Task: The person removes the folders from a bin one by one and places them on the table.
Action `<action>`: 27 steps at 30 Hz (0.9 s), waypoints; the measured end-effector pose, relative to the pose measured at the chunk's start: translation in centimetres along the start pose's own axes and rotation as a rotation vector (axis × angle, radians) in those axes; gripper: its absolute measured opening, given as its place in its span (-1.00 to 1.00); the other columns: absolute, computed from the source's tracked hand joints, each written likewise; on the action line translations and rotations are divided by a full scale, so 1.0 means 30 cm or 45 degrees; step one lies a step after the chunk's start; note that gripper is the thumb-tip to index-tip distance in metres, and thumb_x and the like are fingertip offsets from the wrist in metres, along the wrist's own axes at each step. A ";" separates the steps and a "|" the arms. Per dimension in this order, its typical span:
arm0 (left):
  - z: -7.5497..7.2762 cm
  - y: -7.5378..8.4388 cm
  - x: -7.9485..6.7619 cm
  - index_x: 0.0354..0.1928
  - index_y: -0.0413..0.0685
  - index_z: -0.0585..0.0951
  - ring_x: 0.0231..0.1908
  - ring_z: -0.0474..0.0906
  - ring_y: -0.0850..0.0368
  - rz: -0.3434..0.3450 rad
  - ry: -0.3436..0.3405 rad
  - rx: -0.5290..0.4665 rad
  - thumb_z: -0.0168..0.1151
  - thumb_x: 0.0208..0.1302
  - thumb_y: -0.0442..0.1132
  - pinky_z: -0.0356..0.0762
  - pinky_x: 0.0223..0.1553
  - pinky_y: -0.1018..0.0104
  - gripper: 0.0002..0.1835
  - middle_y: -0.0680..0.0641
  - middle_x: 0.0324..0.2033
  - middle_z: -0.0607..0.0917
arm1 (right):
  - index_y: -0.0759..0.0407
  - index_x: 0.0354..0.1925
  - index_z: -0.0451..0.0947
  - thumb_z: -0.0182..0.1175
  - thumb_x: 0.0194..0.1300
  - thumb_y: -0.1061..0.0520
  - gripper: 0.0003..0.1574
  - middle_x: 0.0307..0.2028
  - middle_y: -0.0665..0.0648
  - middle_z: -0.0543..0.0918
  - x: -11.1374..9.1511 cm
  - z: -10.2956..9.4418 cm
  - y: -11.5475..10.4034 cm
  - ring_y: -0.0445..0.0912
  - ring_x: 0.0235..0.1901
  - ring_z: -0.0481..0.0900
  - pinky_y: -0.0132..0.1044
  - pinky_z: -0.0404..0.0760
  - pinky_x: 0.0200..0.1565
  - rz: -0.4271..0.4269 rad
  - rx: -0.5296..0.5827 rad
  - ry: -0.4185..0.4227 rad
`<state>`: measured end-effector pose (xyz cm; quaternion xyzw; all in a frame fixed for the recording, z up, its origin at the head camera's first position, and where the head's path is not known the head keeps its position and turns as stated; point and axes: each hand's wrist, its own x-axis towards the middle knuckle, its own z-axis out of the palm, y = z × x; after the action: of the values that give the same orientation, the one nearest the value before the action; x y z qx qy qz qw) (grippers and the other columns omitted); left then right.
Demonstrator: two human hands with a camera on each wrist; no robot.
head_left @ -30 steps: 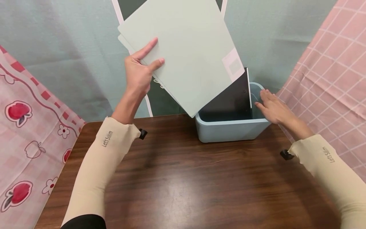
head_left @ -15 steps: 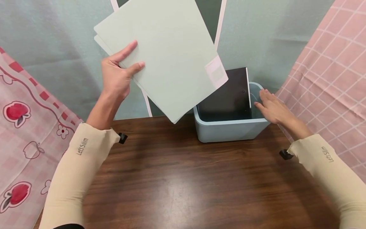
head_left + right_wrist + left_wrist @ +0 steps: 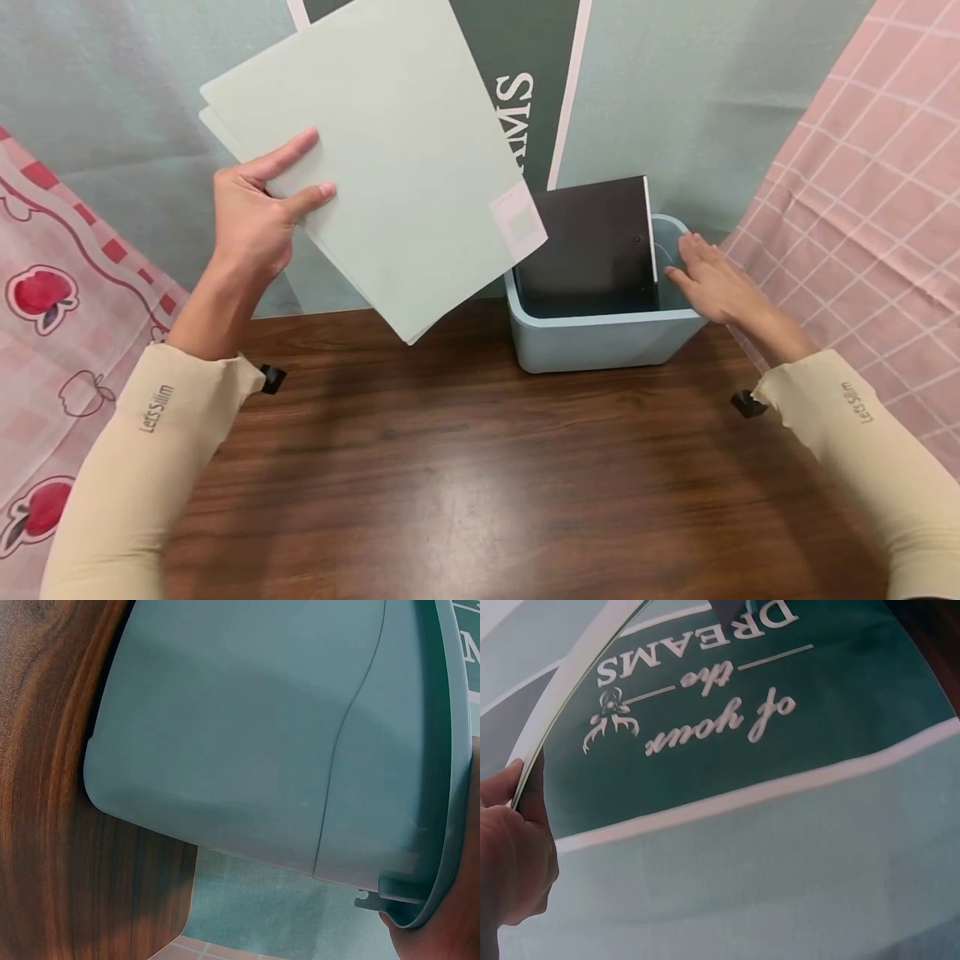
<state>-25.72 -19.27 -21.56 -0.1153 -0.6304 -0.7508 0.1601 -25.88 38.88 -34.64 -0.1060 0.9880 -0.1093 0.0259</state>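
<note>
My left hand (image 3: 253, 218) pinches the left edge of a pale green folder (image 3: 397, 158), thumb and a finger lying over its face. The folder hangs tilted above the back of the table, with a pinkish-white label (image 3: 519, 221) at its right corner. In the left wrist view the folder (image 3: 577, 682) shows nearly edge-on. A light blue bin (image 3: 600, 346) stands at the back right of the table. Leaning inside it is a black flat board (image 3: 588, 242) with a white edge. My right hand (image 3: 712, 283) rests on the bin's right rim, fingers extended.
The dark wooden table (image 3: 465, 467) lies in front. Behind it hangs a grey-green cloth (image 3: 637, 100) with a dark green printed panel (image 3: 525, 42). A pink checked cloth (image 3: 862, 167) borders the right, an apple-patterned cloth (image 3: 45, 292) the left.
My left hand has carried the folder left and slightly down, away from the bin, uncovering more of the black board. The right hand stays on the rim.
</note>
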 end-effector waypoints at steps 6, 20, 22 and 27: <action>-0.064 0.003 -0.010 0.17 -0.05 0.78 0.01 0.76 0.20 -0.057 0.004 0.065 0.59 -0.05 -0.66 0.73 -0.13 0.45 -0.32 -0.07 0.24 0.73 | 0.53 0.62 -0.36 -0.39 0.75 -0.21 -0.02 0.62 0.55 -0.29 -0.002 0.002 0.003 0.33 0.65 -0.38 0.18 -0.34 0.62 -0.014 0.011 0.010; -0.201 -0.004 -0.022 0.24 -0.02 0.75 -0.03 0.75 0.27 -0.278 -0.090 0.140 0.64 -0.03 -0.58 0.73 -0.16 0.44 -0.29 0.02 0.14 0.76 | 0.54 0.61 -0.35 -0.37 0.75 -0.20 -0.03 0.62 0.56 -0.28 -0.014 -0.006 0.014 0.34 0.65 -0.36 0.20 -0.31 0.62 -0.009 0.010 0.016; -0.222 -0.008 -0.023 0.24 -0.01 0.75 -0.06 0.77 0.27 -0.306 -0.103 0.150 0.64 -0.02 -0.57 0.74 -0.19 0.42 -0.29 0.05 0.08 0.79 | 0.54 0.61 -0.36 -0.37 0.75 -0.20 -0.02 0.62 0.55 -0.29 -0.021 -0.006 0.015 0.34 0.65 -0.37 0.18 -0.33 0.62 -0.004 0.016 0.017; -0.276 -0.015 -0.025 0.27 -0.02 0.73 -0.12 0.80 0.26 -0.370 -0.136 0.115 0.59 0.04 -0.59 0.76 -0.24 0.34 -0.30 0.08 -0.02 0.82 | 0.53 0.62 -0.38 -0.38 0.75 -0.21 -0.02 0.62 0.55 -0.30 -0.033 -0.008 0.015 0.33 0.65 -0.39 0.18 -0.34 0.62 0.006 0.021 0.018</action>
<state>-24.97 -27.27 -23.72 -0.0555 -0.6812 -0.7297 0.0211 -25.01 39.58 -34.48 -0.1027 0.9875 -0.1180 0.0199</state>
